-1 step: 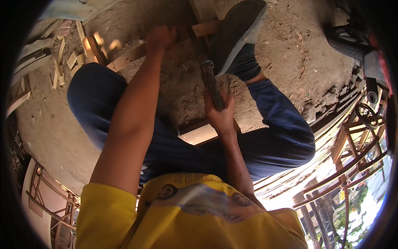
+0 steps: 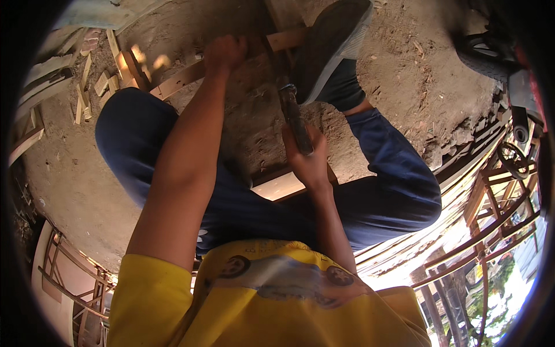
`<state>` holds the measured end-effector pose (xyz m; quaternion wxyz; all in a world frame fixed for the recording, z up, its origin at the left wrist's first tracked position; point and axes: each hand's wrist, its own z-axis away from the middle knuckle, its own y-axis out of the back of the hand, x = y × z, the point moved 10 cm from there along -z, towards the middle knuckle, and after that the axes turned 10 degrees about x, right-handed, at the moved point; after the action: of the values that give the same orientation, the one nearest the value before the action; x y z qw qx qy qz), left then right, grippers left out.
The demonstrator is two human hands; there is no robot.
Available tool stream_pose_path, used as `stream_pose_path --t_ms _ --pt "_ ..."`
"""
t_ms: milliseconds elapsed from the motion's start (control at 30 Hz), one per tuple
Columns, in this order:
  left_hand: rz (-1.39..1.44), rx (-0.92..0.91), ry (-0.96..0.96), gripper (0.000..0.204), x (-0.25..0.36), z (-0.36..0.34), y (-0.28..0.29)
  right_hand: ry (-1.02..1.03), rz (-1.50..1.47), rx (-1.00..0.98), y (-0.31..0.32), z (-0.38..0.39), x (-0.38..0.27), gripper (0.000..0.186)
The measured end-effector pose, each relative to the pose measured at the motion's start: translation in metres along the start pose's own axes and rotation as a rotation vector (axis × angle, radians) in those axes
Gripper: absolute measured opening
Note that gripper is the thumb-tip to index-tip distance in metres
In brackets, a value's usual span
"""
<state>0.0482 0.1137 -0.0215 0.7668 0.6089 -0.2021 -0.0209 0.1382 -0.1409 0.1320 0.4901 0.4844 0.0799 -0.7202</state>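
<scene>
A curved strip of wood (image 2: 173, 82) runs across in front of me, from beside my left knee to under my shoe (image 2: 330, 51). My left hand (image 2: 225, 53) is closed around this strip near its middle. In my right hand (image 2: 308, 156) is a bladed tool (image 2: 296, 118) with a thick dark handle and a metal collar. Its dark, narrow blade points away from me and meets the wood between my left hand and the shoe. The blade's exact shape is hard to make out in the shadow.
Offcuts of wood (image 2: 82, 101) lie on the dirt floor (image 2: 399, 87) at the left. Another board (image 2: 277, 186) sits close to my legs. At the right are a wheeled vehicle (image 2: 491, 55) and wooden frames (image 2: 491, 196); more frames (image 2: 72, 283) stand at the lower left.
</scene>
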Motion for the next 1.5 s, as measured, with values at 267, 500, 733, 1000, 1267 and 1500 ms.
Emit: stream_pose_path --t_ms 267,500,733,1000,1267,1500 --pt "-0.002 0.021 0.009 0.056 0.006 -0.005 0.009 0.247 0.004 0.036 0.01 0.033 0.016 0.018" --pt "0.006 0.153 -0.032 0.056 0.002 -0.011 0.006 0.238 0.014 0.023 0.031 0.056 0.027 0.017" --pt "0.003 0.002 -0.009 0.052 -0.003 -0.007 -0.003 0.085 -0.063 -0.01 -0.008 0.014 0.01 0.014" --pt "0.017 0.042 0.002 0.053 0.002 -0.009 0.0 0.107 0.053 0.013 0.02 0.034 0.006 0.011" --pt "0.068 0.048 0.008 0.053 0.005 -0.005 0.009 0.219 0.103 0.045 0.036 0.079 0.006 0.008" --pt "0.006 0.01 0.029 0.05 0.0 -0.007 0.005 0.039 0.007 0.014 -0.01 0.005 0.013 0.022"
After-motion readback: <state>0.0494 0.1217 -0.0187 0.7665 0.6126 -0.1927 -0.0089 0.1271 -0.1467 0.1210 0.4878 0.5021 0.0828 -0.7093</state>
